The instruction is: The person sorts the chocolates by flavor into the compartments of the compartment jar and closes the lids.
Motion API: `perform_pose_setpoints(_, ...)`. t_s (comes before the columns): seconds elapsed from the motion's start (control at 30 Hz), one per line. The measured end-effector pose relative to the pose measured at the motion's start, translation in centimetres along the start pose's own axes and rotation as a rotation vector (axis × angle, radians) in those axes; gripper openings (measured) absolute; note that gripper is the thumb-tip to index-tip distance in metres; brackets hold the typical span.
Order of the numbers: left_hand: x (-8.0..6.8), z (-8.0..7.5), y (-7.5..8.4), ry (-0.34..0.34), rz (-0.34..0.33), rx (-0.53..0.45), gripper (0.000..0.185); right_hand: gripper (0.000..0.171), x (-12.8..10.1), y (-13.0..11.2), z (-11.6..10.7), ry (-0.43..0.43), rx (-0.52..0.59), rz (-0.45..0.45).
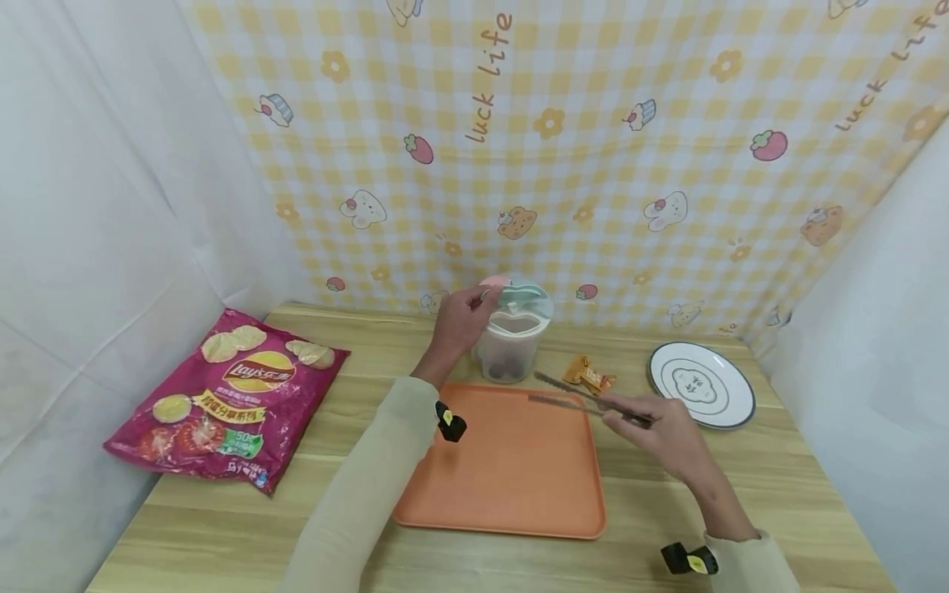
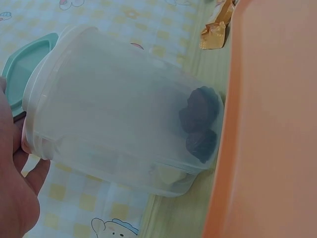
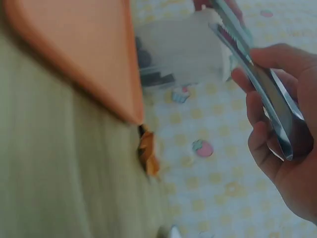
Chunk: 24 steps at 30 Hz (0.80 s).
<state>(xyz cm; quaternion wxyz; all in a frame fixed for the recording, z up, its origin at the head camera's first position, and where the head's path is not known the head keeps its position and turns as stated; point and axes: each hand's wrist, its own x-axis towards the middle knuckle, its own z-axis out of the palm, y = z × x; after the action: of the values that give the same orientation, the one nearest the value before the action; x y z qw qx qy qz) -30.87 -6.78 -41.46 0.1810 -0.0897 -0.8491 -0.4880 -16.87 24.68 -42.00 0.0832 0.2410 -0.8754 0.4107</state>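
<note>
A clear plastic container (image 1: 507,350) with a mint-green flip lid (image 1: 537,298) stands upright just behind the tray. The lid is raised, leaving an opening in the top. My left hand (image 1: 465,317) grips the lid end at the container's rim, fingers curled there in the left wrist view. Several dark, round-edged pieces (image 2: 200,111) lie at the container's bottom. In my right hand (image 1: 663,432) are metal tongs (image 3: 270,94), held between thumb and fingers. Their toothed tips are spread apart, with nothing between them, over the tray's far right corner and pointing toward the container.
An orange tray (image 1: 511,473) lies on the wooden table in front of the container. Orange-wrapped snacks (image 1: 589,375) rest behind the tongs. A white plate (image 1: 732,389) is at the right, a purple chip bag (image 1: 296,412) at the left. A checked curtain (image 1: 593,181) hangs behind.
</note>
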Motion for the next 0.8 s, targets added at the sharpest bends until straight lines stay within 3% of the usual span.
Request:
perform_pose_setpoints(0.13,0.0,0.1,0.0,-0.014,-0.012,-0.011,0.052,0.027,-1.3,1.6,0.0,-0.101,0.024,0.04)
perform_pose_setpoints(0.43,0.0,-0.1,0.2,-0.008,-0.029,-0.001,0.055,0.026,-2.2,1.6,-0.6,-0.28,0.084,0.048)
perform_pose_setpoints(0.53,0.1,-0.1,0.1,-0.003,-0.038,0.009,0.057,0.027,-2.4,3.1,-0.4,-0.311,0.115,0.054)
perform_pose_setpoints(0.8,0.0,0.0,0.1,-0.006,-0.042,-0.003,0.057,0.033,-2.9,6.5,0.3,-0.337,0.063,0.075)
